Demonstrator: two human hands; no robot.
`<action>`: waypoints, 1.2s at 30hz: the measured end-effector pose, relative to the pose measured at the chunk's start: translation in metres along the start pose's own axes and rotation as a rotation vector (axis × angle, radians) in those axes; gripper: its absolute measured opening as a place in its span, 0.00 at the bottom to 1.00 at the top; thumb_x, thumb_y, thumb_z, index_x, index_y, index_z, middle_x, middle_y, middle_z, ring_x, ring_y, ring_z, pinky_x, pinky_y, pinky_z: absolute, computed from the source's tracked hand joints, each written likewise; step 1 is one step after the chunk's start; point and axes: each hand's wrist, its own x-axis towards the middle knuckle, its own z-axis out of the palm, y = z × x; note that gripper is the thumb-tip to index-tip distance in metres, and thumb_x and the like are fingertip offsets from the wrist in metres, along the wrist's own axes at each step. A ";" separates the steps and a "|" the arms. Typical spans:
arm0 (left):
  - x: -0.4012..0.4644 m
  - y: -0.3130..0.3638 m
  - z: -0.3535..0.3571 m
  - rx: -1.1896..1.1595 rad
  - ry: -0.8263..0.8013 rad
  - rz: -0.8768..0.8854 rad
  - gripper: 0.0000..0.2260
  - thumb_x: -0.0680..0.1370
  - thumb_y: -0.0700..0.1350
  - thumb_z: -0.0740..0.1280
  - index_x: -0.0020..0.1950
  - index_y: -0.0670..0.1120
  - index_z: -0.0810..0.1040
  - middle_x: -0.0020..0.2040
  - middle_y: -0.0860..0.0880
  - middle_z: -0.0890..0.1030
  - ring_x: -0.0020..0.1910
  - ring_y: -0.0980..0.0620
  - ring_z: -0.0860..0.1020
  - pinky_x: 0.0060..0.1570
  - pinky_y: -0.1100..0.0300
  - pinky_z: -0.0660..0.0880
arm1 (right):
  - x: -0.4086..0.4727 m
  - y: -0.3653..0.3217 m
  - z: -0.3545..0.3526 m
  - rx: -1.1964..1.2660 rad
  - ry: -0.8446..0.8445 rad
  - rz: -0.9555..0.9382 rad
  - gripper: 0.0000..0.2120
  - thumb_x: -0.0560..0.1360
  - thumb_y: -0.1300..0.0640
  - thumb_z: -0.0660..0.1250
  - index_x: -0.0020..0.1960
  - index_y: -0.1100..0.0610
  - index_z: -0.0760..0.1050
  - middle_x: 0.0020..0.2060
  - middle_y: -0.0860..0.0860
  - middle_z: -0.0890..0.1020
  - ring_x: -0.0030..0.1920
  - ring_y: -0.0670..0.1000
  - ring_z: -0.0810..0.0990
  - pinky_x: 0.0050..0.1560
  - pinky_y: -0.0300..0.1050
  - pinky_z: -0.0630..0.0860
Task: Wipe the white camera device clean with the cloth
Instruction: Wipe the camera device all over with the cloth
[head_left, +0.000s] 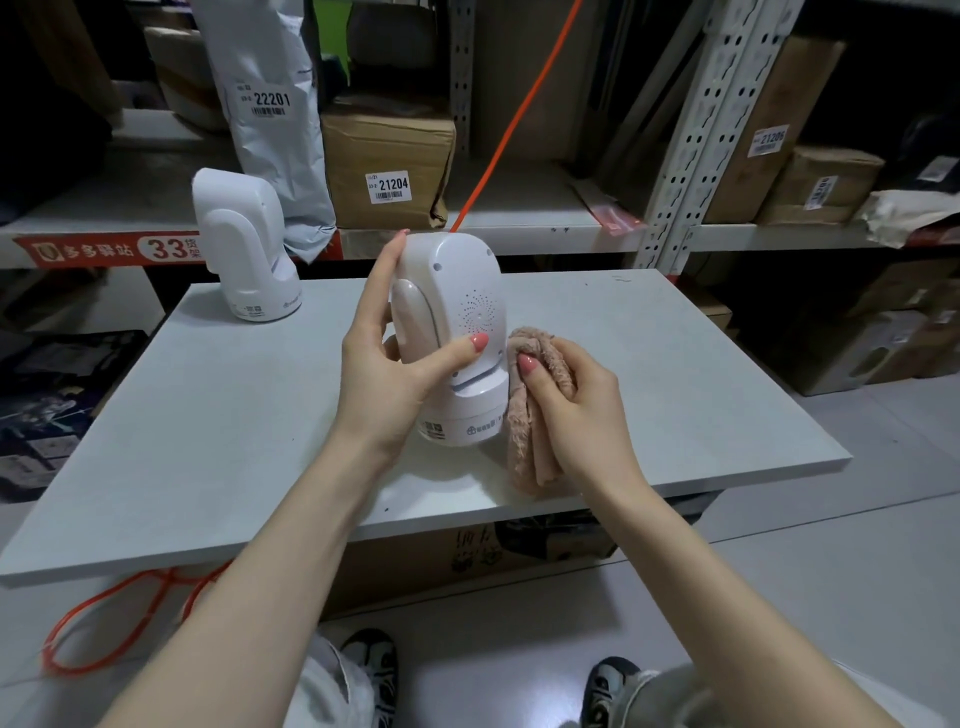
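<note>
Wiping step in hand. Left hand (382, 364) grips white camera device (451, 332), upright near tabletop (208, 415) centre. Right hand (576, 400) holds bunched pink cloth (535, 415) against device's right side. Next move likely: rub cloth upward, turn device.

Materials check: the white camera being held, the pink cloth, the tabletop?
White camera: looks like moulded plastic, smooth semi-gloss shell, punched speaker holes. Cloth: soft fuzzy fabric, likely terry or microfibre, nubby pile, limp folds. Tabletop: matte pale-grey board, perhaps laminate, thin flat edge; core unclear.
</note>
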 end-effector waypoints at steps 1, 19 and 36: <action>0.000 0.000 0.000 0.000 0.010 0.011 0.38 0.66 0.40 0.77 0.68 0.65 0.65 0.65 0.61 0.74 0.55 0.68 0.74 0.53 0.63 0.76 | 0.000 0.002 -0.001 0.004 -0.025 0.029 0.11 0.79 0.59 0.65 0.60 0.56 0.79 0.53 0.50 0.83 0.56 0.49 0.81 0.62 0.54 0.75; 0.004 -0.003 0.011 0.043 -0.273 0.026 0.32 0.69 0.50 0.74 0.68 0.66 0.64 0.69 0.59 0.71 0.64 0.63 0.72 0.59 0.62 0.75 | 0.007 -0.021 -0.019 0.213 0.085 -0.090 0.07 0.79 0.59 0.65 0.52 0.49 0.79 0.48 0.46 0.84 0.52 0.44 0.82 0.55 0.43 0.78; 0.012 -0.004 -0.009 0.166 -0.215 0.055 0.21 0.74 0.55 0.66 0.67 0.65 0.69 0.69 0.52 0.72 0.68 0.54 0.70 0.66 0.57 0.70 | -0.009 -0.004 -0.006 0.102 -0.041 -0.065 0.08 0.78 0.61 0.68 0.55 0.53 0.78 0.52 0.48 0.83 0.55 0.45 0.80 0.59 0.44 0.76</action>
